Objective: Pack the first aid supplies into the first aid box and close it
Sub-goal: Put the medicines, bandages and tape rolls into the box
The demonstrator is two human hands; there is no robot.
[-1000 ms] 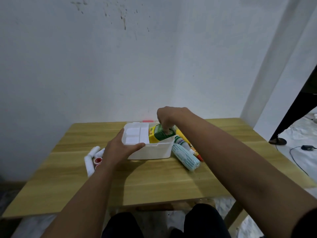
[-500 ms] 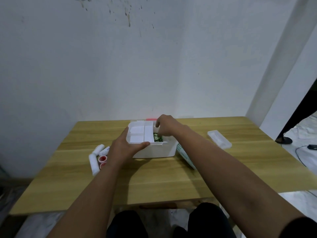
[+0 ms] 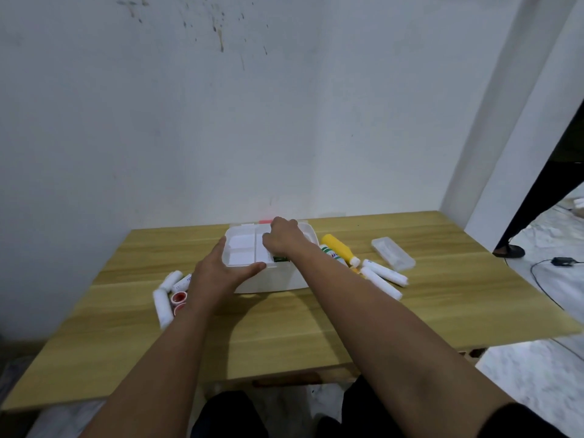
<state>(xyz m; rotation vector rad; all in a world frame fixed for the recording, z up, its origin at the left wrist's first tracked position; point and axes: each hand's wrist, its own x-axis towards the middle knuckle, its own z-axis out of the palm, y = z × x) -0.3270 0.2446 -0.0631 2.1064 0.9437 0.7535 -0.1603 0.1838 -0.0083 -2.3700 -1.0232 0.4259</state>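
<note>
The white first aid box [image 3: 275, 281] stands open at the table's middle, with a white divided tray [image 3: 243, 251] in its left half. My left hand [image 3: 218, 273] grips the box's front left corner. My right hand [image 3: 282, 240] is down inside the right half, fingers curled onto a green carton [image 3: 279, 258] that only just shows beneath it. To the right of the box lie a yellow bottle [image 3: 336, 249] and two white rolls [image 3: 384, 275]. White rolls [image 3: 164, 306] and red-capped pots [image 3: 178, 297] lie to its left.
A clear plastic case [image 3: 392, 257] lies further right on the wooden table [image 3: 284, 336]. The wall is close behind the box. Off the table's right side are a person's dark leg and shoe [image 3: 508, 250] and a cable [image 3: 564, 261] on the floor.
My right hand lowered the green carton from above the rim down into the box and now covers it. The left hand stayed on the box's corner. The view shifted right.
</note>
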